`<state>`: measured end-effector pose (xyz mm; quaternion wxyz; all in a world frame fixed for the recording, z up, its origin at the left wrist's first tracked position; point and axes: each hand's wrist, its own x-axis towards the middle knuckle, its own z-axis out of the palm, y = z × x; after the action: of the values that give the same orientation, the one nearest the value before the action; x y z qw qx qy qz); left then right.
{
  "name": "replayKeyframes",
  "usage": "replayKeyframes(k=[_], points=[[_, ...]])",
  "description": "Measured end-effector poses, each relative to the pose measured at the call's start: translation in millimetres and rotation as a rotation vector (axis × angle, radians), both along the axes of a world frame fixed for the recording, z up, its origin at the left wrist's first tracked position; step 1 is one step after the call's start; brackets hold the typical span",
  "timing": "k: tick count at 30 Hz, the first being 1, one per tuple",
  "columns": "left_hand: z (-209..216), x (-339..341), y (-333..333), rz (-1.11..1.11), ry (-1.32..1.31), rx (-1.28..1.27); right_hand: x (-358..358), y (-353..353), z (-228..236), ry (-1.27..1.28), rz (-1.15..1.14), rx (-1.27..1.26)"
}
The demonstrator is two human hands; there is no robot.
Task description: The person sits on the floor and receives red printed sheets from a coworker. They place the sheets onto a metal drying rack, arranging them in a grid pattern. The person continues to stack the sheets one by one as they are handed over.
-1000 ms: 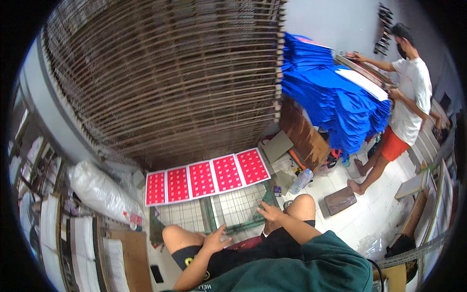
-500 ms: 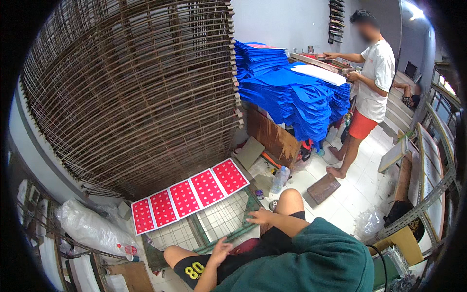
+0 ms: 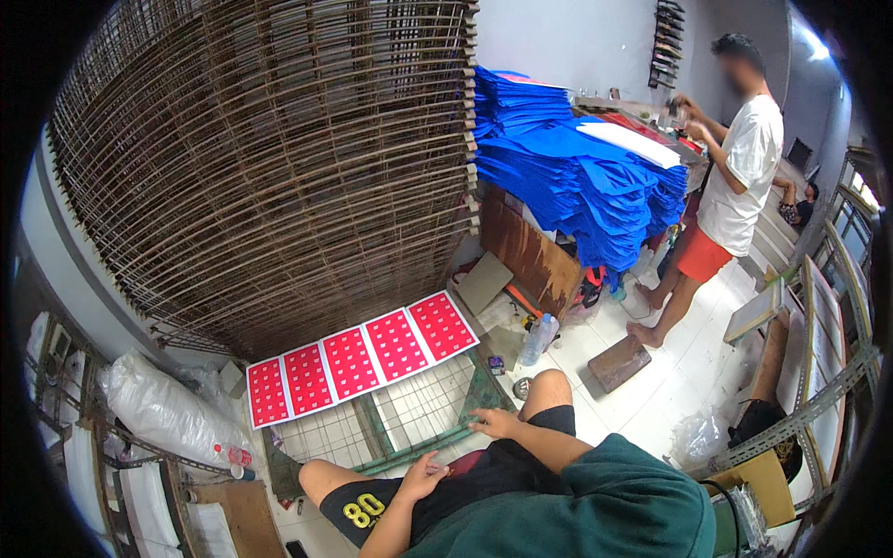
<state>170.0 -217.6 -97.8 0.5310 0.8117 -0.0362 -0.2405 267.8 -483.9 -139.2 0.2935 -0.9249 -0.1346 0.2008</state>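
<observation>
My left hand [image 3: 423,478] hovers over my lap, its fingers apart and loosely bent, with nothing visible in them. Above my right thigh, my right hand [image 3: 495,423] reaches out with stretched fingers, near the green corner of a low wire rack [image 3: 409,457]; I cannot tell whether it touches the rack. Neither hand holds anything I can see. A row of several red printed sheets [image 3: 351,364] with white borders lies along the far side of that rack, beyond both hands.
A tall stack of wire drying racks [image 3: 270,177] rises behind the sheets. Blue fabric piles [image 3: 595,181] cover a table, where a person in a white shirt [image 3: 735,158] stands. A plastic bottle [image 3: 538,339] and a brown block [image 3: 619,363] are on the floor. Shelving [image 3: 800,409] stands right, bagged plastic [image 3: 167,409] left.
My view has shifted slightly, and my left hand's fingers are less spread. The co-worker has raised both hands from the wooden frame and now handles a small item. The red sheets stay put.
</observation>
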Motion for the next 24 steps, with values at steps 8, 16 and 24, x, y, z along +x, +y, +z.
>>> replayKeyframes(k=[8,16,24], points=[[-9.5,-2.8,-2.4,-0.042,0.003,0.142,7.8,-6.7,-28.2,-0.048,-0.047,0.045],[-18.7,-5.5,-10.9,-0.084,0.059,0.234,16.6,-6.3,-17.8,0.071,-0.093,0.155],[-5.3,2.7,-32.1,-0.170,-0.010,0.185,12.5,-18.8,-39.2,-0.126,-0.082,0.172]])
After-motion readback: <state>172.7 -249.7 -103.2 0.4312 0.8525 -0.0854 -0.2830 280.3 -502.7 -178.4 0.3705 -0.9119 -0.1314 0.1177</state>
